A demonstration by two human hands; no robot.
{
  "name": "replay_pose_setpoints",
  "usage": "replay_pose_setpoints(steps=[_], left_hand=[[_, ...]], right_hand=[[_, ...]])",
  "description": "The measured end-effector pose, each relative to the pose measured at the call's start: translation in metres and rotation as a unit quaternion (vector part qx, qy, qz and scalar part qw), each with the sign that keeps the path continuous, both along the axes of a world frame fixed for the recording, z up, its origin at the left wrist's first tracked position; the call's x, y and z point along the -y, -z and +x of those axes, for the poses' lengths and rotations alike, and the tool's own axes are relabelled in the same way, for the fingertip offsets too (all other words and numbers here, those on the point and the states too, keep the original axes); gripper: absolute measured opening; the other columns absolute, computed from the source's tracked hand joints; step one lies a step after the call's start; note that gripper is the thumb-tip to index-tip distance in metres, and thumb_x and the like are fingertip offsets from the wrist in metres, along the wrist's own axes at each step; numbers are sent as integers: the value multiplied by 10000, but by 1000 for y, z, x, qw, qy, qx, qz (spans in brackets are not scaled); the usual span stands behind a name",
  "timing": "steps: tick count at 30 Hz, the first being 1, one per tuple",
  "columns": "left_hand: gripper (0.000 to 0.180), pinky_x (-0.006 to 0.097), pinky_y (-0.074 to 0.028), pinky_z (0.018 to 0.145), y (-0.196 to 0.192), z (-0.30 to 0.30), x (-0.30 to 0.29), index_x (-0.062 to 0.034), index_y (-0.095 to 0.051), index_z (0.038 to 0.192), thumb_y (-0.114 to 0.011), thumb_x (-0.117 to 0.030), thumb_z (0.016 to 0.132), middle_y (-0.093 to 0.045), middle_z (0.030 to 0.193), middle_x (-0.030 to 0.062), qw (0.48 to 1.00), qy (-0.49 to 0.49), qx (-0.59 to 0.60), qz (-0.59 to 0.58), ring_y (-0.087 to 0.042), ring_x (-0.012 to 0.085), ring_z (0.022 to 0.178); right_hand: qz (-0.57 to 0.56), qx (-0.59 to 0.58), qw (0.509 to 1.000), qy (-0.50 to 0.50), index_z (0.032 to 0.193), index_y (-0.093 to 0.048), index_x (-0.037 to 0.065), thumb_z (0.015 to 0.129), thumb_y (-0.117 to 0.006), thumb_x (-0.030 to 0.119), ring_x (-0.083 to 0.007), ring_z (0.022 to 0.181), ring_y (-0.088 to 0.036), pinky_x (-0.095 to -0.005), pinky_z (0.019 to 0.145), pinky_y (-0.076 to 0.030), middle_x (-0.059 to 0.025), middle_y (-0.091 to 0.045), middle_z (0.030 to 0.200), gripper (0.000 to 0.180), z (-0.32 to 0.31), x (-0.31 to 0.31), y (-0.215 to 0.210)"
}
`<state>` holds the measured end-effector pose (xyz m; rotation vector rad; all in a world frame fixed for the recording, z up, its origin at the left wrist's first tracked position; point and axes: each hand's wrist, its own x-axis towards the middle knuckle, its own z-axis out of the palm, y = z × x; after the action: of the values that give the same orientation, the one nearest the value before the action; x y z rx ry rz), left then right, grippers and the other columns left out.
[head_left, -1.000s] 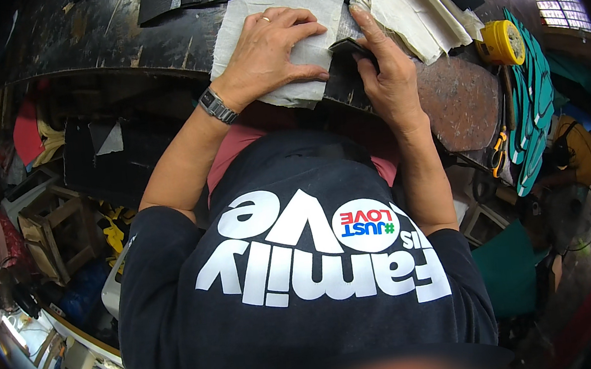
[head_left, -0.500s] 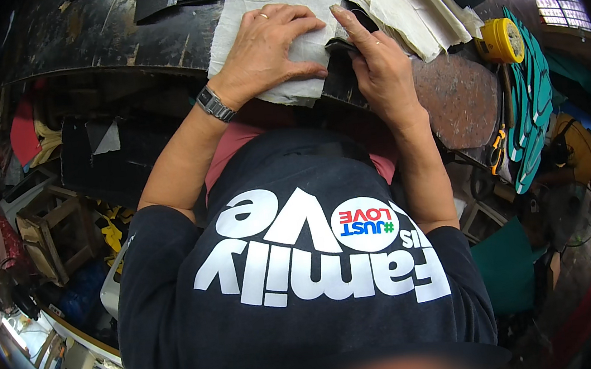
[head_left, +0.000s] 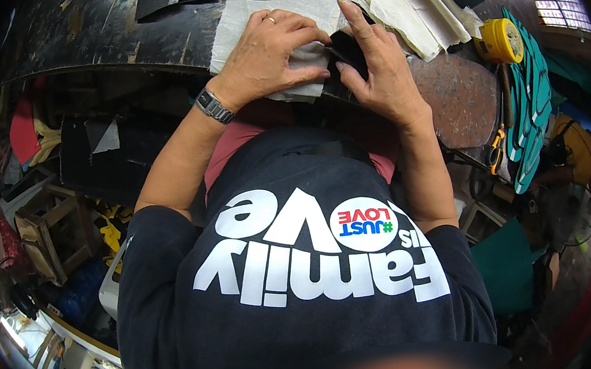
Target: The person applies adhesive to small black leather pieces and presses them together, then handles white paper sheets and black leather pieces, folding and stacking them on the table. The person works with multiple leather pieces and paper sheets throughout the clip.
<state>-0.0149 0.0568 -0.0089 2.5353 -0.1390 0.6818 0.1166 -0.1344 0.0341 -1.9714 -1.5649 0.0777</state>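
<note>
White cloth (head_left: 305, 2) lies over the front edge of the table (head_left: 107, 38), under the left hand (head_left: 269, 54), whose fingers curve well apart from the thumb; the right hand (head_left: 386, 74), index finger and thumb parted, meets a dark piece (head_left: 347, 48), its grip impossible to tell

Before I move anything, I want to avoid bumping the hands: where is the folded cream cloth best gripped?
Probably at its near corner, coming from the near side. The cloth points that corner nearward, and its layers look loose, so pinch them together. Avoid its left edge: the right hand is close.
</note>
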Motion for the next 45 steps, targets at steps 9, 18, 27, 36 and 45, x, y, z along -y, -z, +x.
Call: replay_pose_setpoints(steps=[9, 18, 27, 36, 45], left_hand=[[392, 454, -372, 1083, -2, -4, 0, -182, -731, 1149, -795, -282, 776, -653, 1194, 30, 999, 16, -33, 17, -564, 243, 1217], [436, 511, -276, 1191, 3, -7, 1, -227, -721, 1226, -796, -337, 811, -593, 1439, 41, 997, 12, -64, 36, -463, 255, 1406], [453, 510, -268, 1193, 3, -7, -1, -219, -716, 1246, -796, -375, 829, -586, 1451, 49, 996, 18, -70, 43, -459, 260, 1408], [471, 497, -291, 1171, -2, -4, -2, -183, -715, 1218, -813, -387, 804, -596, 1427, 55, 996, 18, -76, 32, -468, 252, 1397], [598, 506, -273, 1188, -3, -4, -6, -157, -699, 1247, -828, -491, 768, -565, 1463, 58, 996, 34, -83, 22, -435, 258, 1429]], right_hand=[[106, -140, 983, 60, 1593, -362, 200, 900, -675, 5, -254, 1043, -659, -379, 945, -516, -144, -666, 1087, 785, 12, -13, 25], [166, -149, 968, 111, 1548, -422, 194, 879, -688, -56, -178, 882, -697, -320, 852, -558, -82, -706, 956, 762, 19, -30, 45], [91, -86, 982, 144, 1541, -427, 180, 847, -721, -33, -166, 858, -693, -317, 832, -561, -71, -694, 929, 783, 16, -38, 34], [161, 118, 972, 122, 1495, -497, 146, 821, -699, -57, -258, 926, -673, -374, 884, -544, -103, -698, 999, 732, 10, -41, 33], [84, -81, 991, 59, 1531, -446, 113, 856, -745, -16, -253, 1091, -655, -365, 1005, -490, -113, -710, 1165, 749, -14, -1, 34]])
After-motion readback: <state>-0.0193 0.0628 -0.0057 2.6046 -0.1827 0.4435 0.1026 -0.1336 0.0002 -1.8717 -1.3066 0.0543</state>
